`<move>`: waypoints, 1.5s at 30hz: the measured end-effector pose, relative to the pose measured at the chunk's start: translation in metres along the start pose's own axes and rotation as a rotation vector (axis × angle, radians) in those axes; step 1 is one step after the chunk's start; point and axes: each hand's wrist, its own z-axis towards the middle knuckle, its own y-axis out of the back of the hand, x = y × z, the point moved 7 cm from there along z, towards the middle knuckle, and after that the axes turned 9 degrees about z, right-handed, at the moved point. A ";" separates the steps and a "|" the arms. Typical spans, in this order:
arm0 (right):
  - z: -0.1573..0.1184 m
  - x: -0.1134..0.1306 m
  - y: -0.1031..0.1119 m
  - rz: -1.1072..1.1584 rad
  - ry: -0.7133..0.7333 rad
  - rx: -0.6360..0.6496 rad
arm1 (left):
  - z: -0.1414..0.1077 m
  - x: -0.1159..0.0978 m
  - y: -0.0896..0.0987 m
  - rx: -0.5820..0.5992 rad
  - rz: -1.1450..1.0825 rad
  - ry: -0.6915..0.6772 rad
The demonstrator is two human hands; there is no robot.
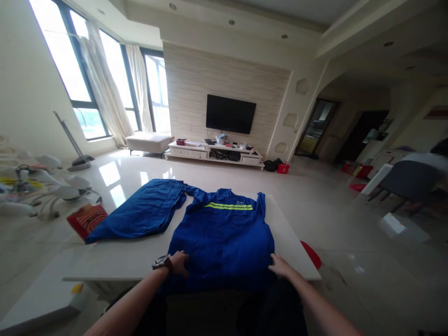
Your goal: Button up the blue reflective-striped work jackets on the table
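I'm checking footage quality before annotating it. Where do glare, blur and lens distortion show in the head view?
Head view: leftmost window blown out to white, sunlight glaring on the glossy floor; head view, right side: gray chair blurred; head view, edges: stretched, with that window leaning; head view, lower middle: blue garment, left hand and right hand clearer.

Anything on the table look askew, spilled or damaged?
Slightly: the plain blue garment lies slanted on the table, one corner pointing out toward the red item, whereas the striped blue garment is spread fairly straight between the left hand and right hand. I see no spill or damage.
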 end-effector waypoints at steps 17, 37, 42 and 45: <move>0.076 0.002 -0.153 -0.206 -0.169 0.474 | 0.097 0.025 -0.039 0.071 -0.164 0.145; 0.126 0.014 -0.164 -0.255 -0.166 0.414 | 0.133 0.037 -0.026 0.003 -0.172 0.167; 0.106 0.011 -0.160 -0.250 -0.132 0.471 | 0.113 0.035 -0.037 0.032 -0.157 0.172; 0.108 0.011 -0.159 -0.247 -0.136 0.489 | 0.114 0.036 -0.035 0.046 -0.161 0.172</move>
